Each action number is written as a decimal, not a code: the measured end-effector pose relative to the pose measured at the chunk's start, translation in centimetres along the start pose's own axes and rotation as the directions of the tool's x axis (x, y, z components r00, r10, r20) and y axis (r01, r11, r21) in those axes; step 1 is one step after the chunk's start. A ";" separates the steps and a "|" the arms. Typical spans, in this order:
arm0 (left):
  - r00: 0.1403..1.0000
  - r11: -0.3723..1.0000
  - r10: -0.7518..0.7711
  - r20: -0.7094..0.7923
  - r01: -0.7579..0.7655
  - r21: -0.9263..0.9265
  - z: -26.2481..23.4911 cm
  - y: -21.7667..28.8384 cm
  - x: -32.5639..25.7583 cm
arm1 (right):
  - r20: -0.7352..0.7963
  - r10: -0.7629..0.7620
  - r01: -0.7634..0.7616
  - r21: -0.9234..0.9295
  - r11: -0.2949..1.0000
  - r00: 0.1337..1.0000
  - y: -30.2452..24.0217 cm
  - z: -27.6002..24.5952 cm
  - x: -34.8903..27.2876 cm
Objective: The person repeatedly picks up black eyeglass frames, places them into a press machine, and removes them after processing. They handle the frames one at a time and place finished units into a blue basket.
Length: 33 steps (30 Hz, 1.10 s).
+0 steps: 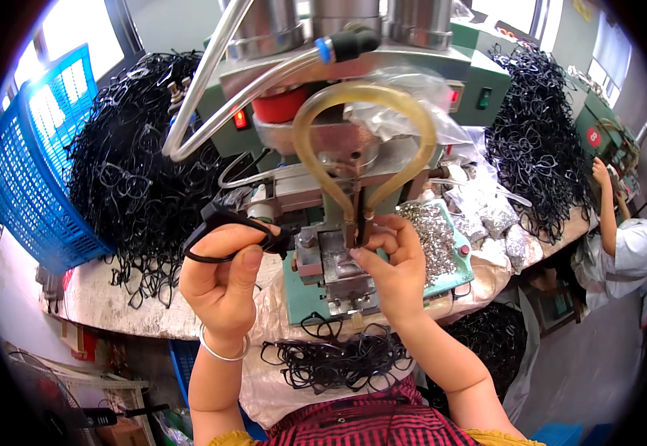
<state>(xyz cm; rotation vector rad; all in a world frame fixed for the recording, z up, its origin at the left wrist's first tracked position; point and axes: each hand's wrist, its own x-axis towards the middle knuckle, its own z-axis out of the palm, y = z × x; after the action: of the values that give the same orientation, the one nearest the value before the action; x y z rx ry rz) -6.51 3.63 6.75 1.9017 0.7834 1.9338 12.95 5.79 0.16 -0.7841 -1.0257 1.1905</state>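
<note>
My left hand [223,290], a pale bangle at its wrist, is closed around a black eyeglass frame [216,221]. One end of the frame reaches toward the metal fixture [336,260] of a bench machine. Right of that fixture, my right hand [400,276] has its thumb and fingers drawn together beside the machine's dark upright tool [359,195]. Whatever lies between those fingertips is too small or hidden to make out. An amber hose [368,91] loops above both hands. Close to my right hand sits a green tray [461,276] of small metal parts [429,238].
Black frames form a heap [145,163] at left, another [535,134] at right, and a smaller pile [338,360] before me. A blue basket [30,178] leans at far left. Plastic bags [487,212] lie beyond the tray. Another person's arm [607,212] shows at far right.
</note>
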 end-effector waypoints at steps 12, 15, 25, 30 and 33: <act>0.963 0.994 0.059 0.263 -0.082 0.077 -0.1 0.3 -1.3 | 0.083 0.000 0.017 -0.210 0.978 0.997 -3.5 -0.9 -1.6; 0.884 0.954 0.141 0.446 -0.241 0.176 2.1 0.1 -4.6 | 0.333 -0.218 0.390 -0.645 0.657 0.917 -1.2 -6.4 0.4; 0.858 0.933 0.221 0.464 -0.325 0.157 3.3 -2.2 -6.7 | 0.029 -0.360 0.133 -0.954 0.268 0.933 4.4 -15.6 1.3; 0.954 0.948 0.132 0.270 -0.201 0.245 4.1 -1.3 -8.9 | 0.057 -0.356 0.142 -0.966 0.218 0.933 4.0 -14.5 1.8; 0.990 0.915 -0.078 -0.122 0.119 0.385 5.6 1.0 -14.5 | 0.089 -0.421 0.177 -0.969 0.175 0.903 4.2 -14.4 2.2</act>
<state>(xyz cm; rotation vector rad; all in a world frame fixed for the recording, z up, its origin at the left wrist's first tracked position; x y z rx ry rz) 0.14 -4.61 -4.64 1.9359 1.3597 1.9365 25.02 9.33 -8.37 -1.5400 -1.6636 -0.0961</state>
